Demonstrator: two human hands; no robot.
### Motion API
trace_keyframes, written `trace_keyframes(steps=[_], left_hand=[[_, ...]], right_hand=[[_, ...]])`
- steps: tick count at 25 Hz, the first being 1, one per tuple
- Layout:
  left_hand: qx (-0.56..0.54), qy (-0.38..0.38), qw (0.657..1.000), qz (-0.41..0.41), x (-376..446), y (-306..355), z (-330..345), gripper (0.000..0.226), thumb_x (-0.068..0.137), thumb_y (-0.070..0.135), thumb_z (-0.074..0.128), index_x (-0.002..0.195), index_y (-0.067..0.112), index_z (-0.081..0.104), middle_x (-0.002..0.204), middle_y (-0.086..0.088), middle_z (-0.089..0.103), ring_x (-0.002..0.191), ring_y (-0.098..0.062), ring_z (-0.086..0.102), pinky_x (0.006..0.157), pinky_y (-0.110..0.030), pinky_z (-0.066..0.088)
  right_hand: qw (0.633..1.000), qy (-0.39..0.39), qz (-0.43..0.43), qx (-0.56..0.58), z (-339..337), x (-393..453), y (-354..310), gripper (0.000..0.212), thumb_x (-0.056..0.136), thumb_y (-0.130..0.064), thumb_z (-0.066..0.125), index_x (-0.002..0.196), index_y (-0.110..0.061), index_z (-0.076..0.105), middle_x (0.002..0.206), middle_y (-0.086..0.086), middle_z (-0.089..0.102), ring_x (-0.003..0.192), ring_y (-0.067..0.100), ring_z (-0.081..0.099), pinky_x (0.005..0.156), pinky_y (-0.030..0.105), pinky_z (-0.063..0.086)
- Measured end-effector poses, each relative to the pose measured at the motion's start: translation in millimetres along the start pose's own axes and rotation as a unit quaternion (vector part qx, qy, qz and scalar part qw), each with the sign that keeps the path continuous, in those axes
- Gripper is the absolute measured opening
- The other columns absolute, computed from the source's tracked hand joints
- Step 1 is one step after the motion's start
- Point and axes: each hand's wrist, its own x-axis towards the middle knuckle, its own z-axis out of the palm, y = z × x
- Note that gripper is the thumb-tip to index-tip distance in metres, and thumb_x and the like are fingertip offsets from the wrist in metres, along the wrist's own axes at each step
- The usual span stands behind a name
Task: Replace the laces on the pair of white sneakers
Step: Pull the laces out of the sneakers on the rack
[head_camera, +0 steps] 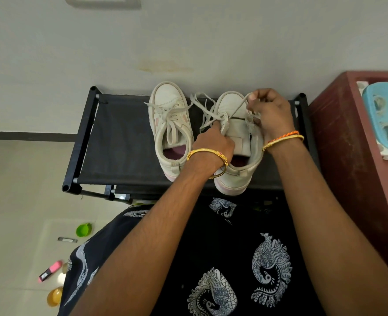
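Note:
Two white sneakers stand side by side on a black fabric rack top (120, 137), toes toward the wall. The left sneaker (169, 103) has its off-white laces loosely threaded. My left hand (213, 144) grips the left edge of the right sneaker (230, 103) near its tongue, beside the eyelets. My right hand (269, 112) pinches a strand of that shoe's lace (239, 109) and holds it up over the toe. More loose lace (203, 106) trails between the two shoes.
A dark red cabinet (348, 144) stands at the right with a light blue plastic tray (387, 115) on top. On the floor at the left lie a green lid (83, 229), a pink marker (50, 270) and an amber round object (55, 296). The wall is just behind the rack.

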Motion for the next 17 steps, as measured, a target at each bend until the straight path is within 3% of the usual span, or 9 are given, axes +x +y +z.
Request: trace_keyframes(steps=[3, 4, 5, 6, 7, 8, 10, 13, 17], left_hand=[[0.003, 0.003, 1.0, 0.0, -0.3, 0.4, -0.5, 0.053, 0.093, 0.018, 0.038, 0.145, 0.025, 0.03, 0.122, -0.011, 0.059, 0.105, -0.032, 0.056, 0.087, -0.035, 0.044], [0.004, 0.004, 1.0, 0.001, -0.1, 0.2, -1.2, 0.054, 0.093, 0.017, 0.038, 0.145, 0.025, 0.03, 0.122, -0.011, 0.058, 0.106, -0.032, 0.055, 0.088, -0.035, 0.044], [0.003, 0.004, 1.0, 0.003, -0.2, 0.3, -1.6, 0.055, 0.093, 0.017, 0.038, 0.146, 0.026, 0.029, 0.122, -0.01, 0.058, 0.106, -0.031, 0.055, 0.088, -0.036, 0.044], [0.004, 0.004, 1.0, 0.005, -0.5, 0.5, -1.8, 0.055, 0.093, 0.016, 0.038, 0.146, 0.026, 0.028, 0.122, -0.01, 0.059, 0.105, -0.031, 0.056, 0.089, -0.036, 0.045], [0.006, 0.005, 1.0, 0.007, -0.9, 0.7, -1.8, 0.055, 0.092, 0.016, 0.038, 0.146, 0.026, 0.028, 0.121, -0.01, 0.059, 0.105, -0.031, 0.056, 0.089, -0.037, 0.045], [0.01, 0.005, 1.0, 0.009, -1.0, 0.7, -1.4, 0.055, 0.092, 0.016, 0.038, 0.145, 0.026, 0.029, 0.12, -0.01, 0.059, 0.105, -0.032, 0.056, 0.089, -0.037, 0.046], [0.014, 0.003, 1.0, 0.011, -0.1, -0.3, -1.2, 0.053, 0.092, 0.017, 0.039, 0.144, 0.025, 0.032, 0.118, -0.011, 0.06, 0.104, -0.033, 0.056, 0.086, -0.036, 0.045], [0.023, 0.002, 1.0, 0.015, 0.5, -0.6, -0.7, 0.05, 0.092, 0.02, 0.038, 0.142, 0.026, 0.033, 0.113, -0.011, 0.06, 0.09, -0.029, 0.054, 0.077, -0.033, 0.043], [0.036, 0.009, 0.999, 0.021, -1.2, 2.3, 0.0, 0.047, 0.093, 0.021, 0.037, 0.14, 0.024, 0.035, 0.103, -0.007, 0.06, 0.084, -0.027, 0.053, 0.074, -0.033, 0.043]], right_hand=[[0.969, -0.005, 0.092, 0.229, -4.8, 4.6, -10.3, 0.024, 0.093, -0.002, 0.048, 0.073, -0.015, 0.05, 0.064, -0.002, 0.063, 0.061, 0.012, 0.058, 0.052, 0.021, 0.044], [0.968, -0.001, 0.09, 0.236, -6.8, 5.4, -11.7, 0.024, 0.094, -0.003, 0.046, 0.073, -0.015, 0.049, 0.061, -0.003, 0.062, 0.059, 0.011, 0.057, 0.053, 0.022, 0.042], [0.986, 0.008, 0.053, 0.156, -8.8, 4.2, -13.6, 0.024, 0.093, -0.004, 0.048, 0.073, -0.016, 0.051, 0.059, -0.005, 0.06, 0.057, 0.009, 0.055, 0.055, 0.023, 0.041], [1.0, 0.01, -0.015, 0.005, -10.2, 3.8, -11.9, 0.021, 0.091, -0.006, 0.053, 0.073, -0.017, 0.054, 0.06, -0.005, 0.059, 0.057, 0.007, 0.054, 0.058, 0.023, 0.042], [0.982, -0.004, -0.09, -0.166, -10.6, 2.1, -8.0, 0.015, 0.088, -0.01, 0.057, 0.074, -0.017, 0.06, 0.066, -0.003, 0.061, 0.062, 0.008, 0.055, 0.064, 0.024, 0.044], [0.94, -0.04, -0.145, -0.305, -8.8, -1.4, -2.3, 0.009, 0.086, -0.016, 0.06, 0.079, -0.016, 0.065, 0.075, 0.0, 0.063, 0.072, 0.011, 0.057, 0.073, 0.028, 0.046], [0.858, -0.105, -0.168, -0.474, -3.0, -7.6, 1.9, 0.013, 0.086, -0.024, 0.062, 0.091, -0.017, 0.071, 0.097, 0.005, 0.063, 0.098, 0.023, 0.055, 0.09, 0.038, 0.042], [0.808, -0.124, -0.159, -0.554, 2.2, -11.1, -1.3, 0.017, 0.089, -0.026, 0.06, 0.1, -0.02, 0.071, 0.112, 0.007, 0.057, 0.113, 0.028, 0.045, 0.095, 0.039, 0.03], [0.821, -0.107, -0.158, -0.538, 3.4, -11.5, -0.1, 0.01, 0.087, -0.019, 0.059, 0.092, -0.018, 0.068, 0.102, 0.003, 0.052, 0.11, 0.026, 0.045, 0.089, 0.036, 0.027]])
